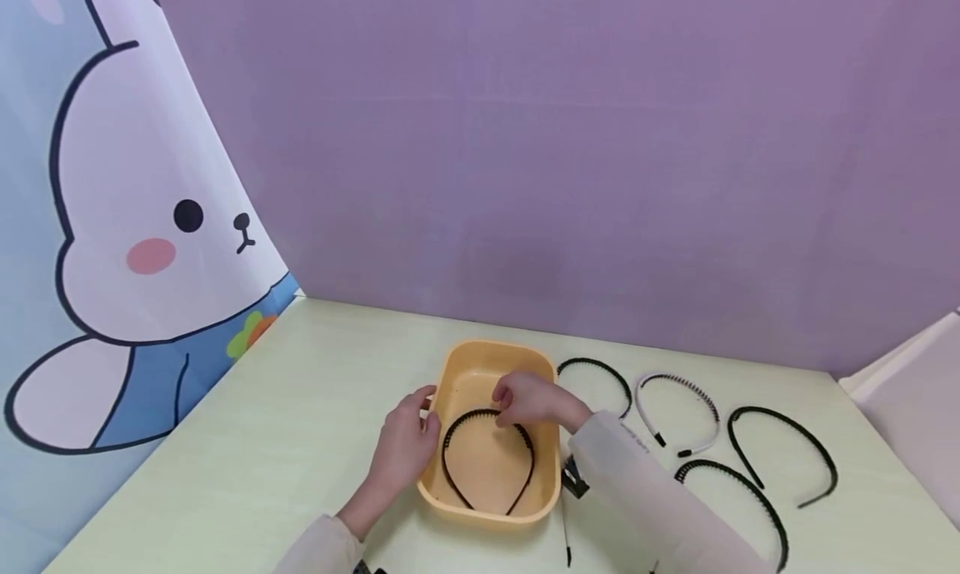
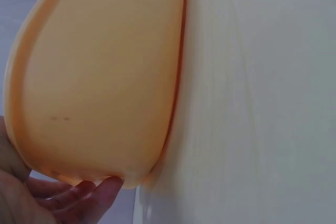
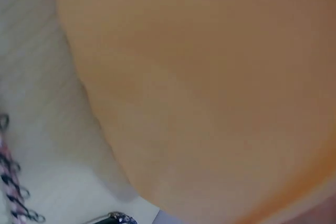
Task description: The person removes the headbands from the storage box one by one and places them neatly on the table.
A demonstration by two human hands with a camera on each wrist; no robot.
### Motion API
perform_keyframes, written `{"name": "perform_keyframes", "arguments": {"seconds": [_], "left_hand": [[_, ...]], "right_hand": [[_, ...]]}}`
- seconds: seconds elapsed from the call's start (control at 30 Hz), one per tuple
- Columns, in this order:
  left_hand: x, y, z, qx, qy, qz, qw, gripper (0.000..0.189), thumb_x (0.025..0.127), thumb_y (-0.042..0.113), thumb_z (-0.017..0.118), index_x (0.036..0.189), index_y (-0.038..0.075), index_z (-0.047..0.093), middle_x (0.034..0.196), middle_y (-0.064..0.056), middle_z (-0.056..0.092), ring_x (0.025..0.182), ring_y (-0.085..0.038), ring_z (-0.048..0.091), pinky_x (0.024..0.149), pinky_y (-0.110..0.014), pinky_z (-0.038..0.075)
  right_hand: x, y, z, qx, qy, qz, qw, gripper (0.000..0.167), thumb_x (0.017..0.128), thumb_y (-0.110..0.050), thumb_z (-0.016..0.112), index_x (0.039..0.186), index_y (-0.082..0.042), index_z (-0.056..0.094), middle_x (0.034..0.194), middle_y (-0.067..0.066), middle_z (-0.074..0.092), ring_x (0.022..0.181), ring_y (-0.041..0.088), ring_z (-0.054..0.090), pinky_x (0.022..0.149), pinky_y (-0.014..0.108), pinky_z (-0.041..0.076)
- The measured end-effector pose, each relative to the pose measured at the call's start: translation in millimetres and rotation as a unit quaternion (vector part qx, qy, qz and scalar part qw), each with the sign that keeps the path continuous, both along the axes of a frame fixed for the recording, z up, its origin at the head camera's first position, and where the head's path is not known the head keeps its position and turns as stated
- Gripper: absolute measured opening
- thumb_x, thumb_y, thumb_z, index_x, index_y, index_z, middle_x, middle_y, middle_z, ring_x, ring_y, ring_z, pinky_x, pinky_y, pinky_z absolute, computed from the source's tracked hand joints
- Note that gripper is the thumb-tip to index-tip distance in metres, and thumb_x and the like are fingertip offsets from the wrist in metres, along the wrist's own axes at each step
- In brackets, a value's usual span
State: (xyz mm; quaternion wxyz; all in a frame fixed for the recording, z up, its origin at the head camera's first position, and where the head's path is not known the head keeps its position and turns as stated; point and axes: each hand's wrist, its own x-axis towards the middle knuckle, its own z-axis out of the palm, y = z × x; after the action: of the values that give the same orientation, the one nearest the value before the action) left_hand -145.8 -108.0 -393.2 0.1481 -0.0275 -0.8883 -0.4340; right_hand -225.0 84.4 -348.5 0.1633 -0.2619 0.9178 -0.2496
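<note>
A pale orange plastic basin [image 1: 551, 449] stands on the table, and its outer wall fills much of both wrist views. Inside it lies a thin black toothed headband [image 1: 447, 466] with its arch toward the far side. My left hand [image 1: 405, 436] grips the basin's left side; in the left wrist view its fingertips [image 2: 107, 187] press against the outer wall. My right hand [image 1: 528, 399] reaches over the right rim, its curled fingers at the top of the black headband, apparently pinching it. The contact point is partly hidden behind the fingers.
Right of the basin lie a black headband [image 1: 626, 384], a white one [image 1: 714, 411], a smooth dark one [image 1: 828, 457] and a thick black one [image 1: 776, 520]. The right sleeve [image 1: 652, 491] covers part of this area. A purple backdrop [image 1: 525, 182] rises behind the table.
</note>
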Motion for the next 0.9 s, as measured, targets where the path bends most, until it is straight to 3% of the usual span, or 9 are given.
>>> {"name": "perform_keyframes", "arguments": {"seconds": [0.63, 0.9], "left_hand": [[1.8, 0.3, 0.2, 0.000, 0.001, -0.003, 1.0000, 0.037, 0.090, 0.003, 0.051, 0.126, -0.008, 0.054, 0.104, -0.021, 0.064, 0.069, -0.013, 0.059, 0.051, -0.021, 0.045], [0.9, 0.7, -0.3, 0.000, 0.005, -0.002, 1.0000, 0.037, 0.090, 0.003, 0.051, 0.125, -0.008, 0.054, 0.103, -0.021, 0.065, 0.070, -0.015, 0.062, 0.053, -0.022, 0.046]], "right_hand": [[4.8, -4.1, -7.9, 0.007, 0.006, 0.003, 1.0000, 0.025, 0.074, -0.001, 0.072, 0.099, -0.001, 0.067, 0.093, 0.008, 0.065, 0.084, 0.015, 0.057, 0.074, 0.029, 0.050], [1.5, -1.1, -9.9, -0.025, 0.024, 0.002, 0.9994, 0.021, 0.073, 0.007, 0.069, 0.093, 0.000, 0.070, 0.086, 0.007, 0.066, 0.079, 0.013, 0.057, 0.070, 0.026, 0.050]]}}
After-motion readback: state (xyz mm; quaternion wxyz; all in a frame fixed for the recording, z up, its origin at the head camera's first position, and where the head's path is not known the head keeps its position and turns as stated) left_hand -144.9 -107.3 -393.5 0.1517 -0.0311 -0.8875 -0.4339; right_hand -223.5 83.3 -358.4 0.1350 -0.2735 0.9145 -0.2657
